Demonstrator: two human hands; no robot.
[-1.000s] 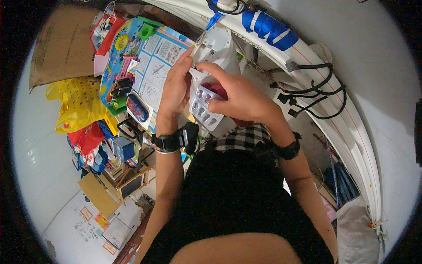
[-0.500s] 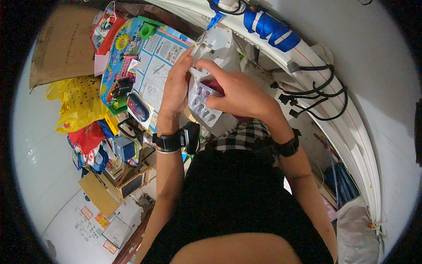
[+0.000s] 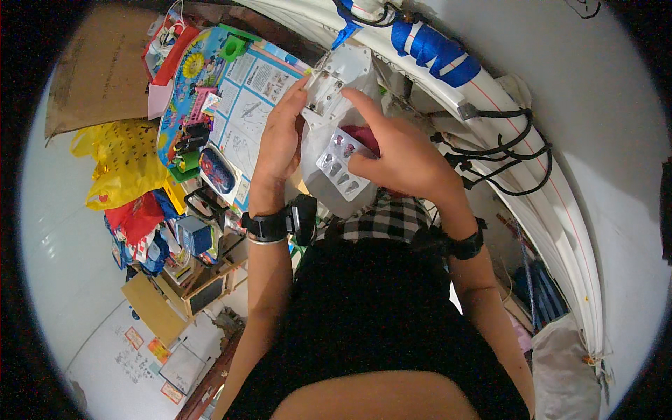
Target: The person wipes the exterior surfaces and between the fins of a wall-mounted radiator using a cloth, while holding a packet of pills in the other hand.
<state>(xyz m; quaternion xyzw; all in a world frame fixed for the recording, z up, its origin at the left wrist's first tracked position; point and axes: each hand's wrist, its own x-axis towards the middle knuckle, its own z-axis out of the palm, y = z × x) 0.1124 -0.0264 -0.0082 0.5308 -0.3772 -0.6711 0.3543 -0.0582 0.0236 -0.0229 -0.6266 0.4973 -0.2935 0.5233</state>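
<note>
A white machine-like body (image 3: 357, 61) with small metal parts on its upper face stands in front of me. My left hand (image 3: 278, 136) lies along its left side, fingers stretched forward with the tips by the metal parts. Whatever is under that palm is hidden. In my right hand (image 3: 409, 154) a silvery blister pack (image 3: 334, 168) is held under the thumb, with several drop-shaped pockets, some dark red and some grey. The right index finger reaches out over the white body. Something dark red (image 3: 362, 138) shows between this hand and the pack.
At the left a crowded table bears a blue-edged printed board (image 3: 248, 91), a pencil case (image 3: 218, 170) and a yellow plastic bag (image 3: 119, 164). White poles with blue wrapping (image 3: 437, 56) and dangling black cords (image 3: 511, 150) curve along the right. A cardboard sheet (image 3: 91, 63) stands far left.
My right hand has moved right and slightly toward me with the blister pack. Its index finger has come away from my left fingertips, uncovering more metal parts. The left hand has hardly moved.
</note>
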